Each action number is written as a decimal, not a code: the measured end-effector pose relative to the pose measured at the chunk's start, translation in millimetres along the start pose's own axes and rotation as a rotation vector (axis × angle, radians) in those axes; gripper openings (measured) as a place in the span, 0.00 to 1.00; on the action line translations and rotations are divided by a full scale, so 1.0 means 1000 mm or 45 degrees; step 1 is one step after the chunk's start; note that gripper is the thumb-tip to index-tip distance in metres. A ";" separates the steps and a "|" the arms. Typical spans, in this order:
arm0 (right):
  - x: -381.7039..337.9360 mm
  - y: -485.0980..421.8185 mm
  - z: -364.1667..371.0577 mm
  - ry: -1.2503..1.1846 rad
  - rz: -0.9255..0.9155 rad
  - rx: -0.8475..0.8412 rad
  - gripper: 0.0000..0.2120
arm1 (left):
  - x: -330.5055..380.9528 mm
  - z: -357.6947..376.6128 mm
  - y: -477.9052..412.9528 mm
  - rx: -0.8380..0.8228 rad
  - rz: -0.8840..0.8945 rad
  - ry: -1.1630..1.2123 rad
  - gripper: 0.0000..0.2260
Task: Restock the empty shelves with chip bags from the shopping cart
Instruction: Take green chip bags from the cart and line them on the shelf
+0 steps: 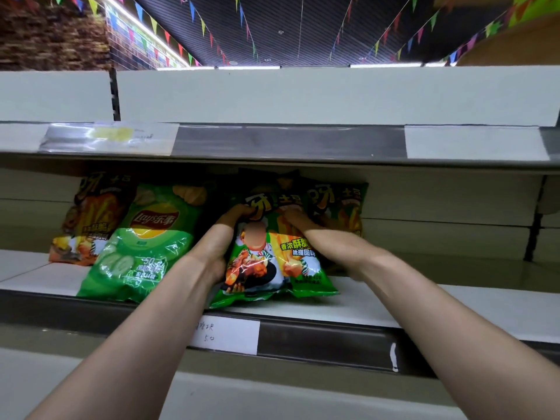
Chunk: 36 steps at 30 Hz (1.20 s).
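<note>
Counting on the middle shelf [394, 304], I see four chip bags: one orange bag [88, 219] at the left, one Lay's bag [142, 241] leaning beside it, one middle green bag [266, 262], and one rear green bag [345, 204] just behind it on the right. The left hand [225, 234] grips the middle green bag at its upper left edge. The right hand [298, 221] grips its upper right part. Its bottom rests on the shelf front. One handwritten price label [230, 334] sits below.
</note>
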State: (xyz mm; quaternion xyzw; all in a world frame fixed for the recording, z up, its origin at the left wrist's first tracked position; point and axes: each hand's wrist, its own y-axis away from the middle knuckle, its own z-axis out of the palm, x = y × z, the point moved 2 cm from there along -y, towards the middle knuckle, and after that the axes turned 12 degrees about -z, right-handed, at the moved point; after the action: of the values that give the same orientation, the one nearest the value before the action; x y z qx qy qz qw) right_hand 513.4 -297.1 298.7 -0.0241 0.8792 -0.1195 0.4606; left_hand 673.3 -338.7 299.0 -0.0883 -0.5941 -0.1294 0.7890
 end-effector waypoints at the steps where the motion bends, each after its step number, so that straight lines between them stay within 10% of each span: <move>1: 0.005 0.001 0.006 -0.120 0.044 -0.099 0.32 | 0.000 0.002 0.000 0.000 -0.007 -0.001 0.13; 11: 0.024 0.009 -0.044 -0.555 -0.159 0.402 0.23 | -0.016 0.068 -0.005 0.086 -0.015 -0.647 0.24; 18: 0.043 0.005 -0.042 -0.310 0.019 0.537 0.38 | -0.039 0.089 -0.016 0.291 0.092 -1.054 0.29; 36: 0.041 0.024 -0.038 0.515 0.059 0.467 0.26 | -0.052 0.079 -0.035 0.507 0.034 -1.488 0.33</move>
State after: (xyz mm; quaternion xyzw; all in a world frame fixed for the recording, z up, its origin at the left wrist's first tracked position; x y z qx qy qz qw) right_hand 460.5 -272.9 280.7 0.1043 0.9174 -0.2683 0.2749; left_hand 577.2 -343.4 270.9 -0.0029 -0.9398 0.0636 0.3357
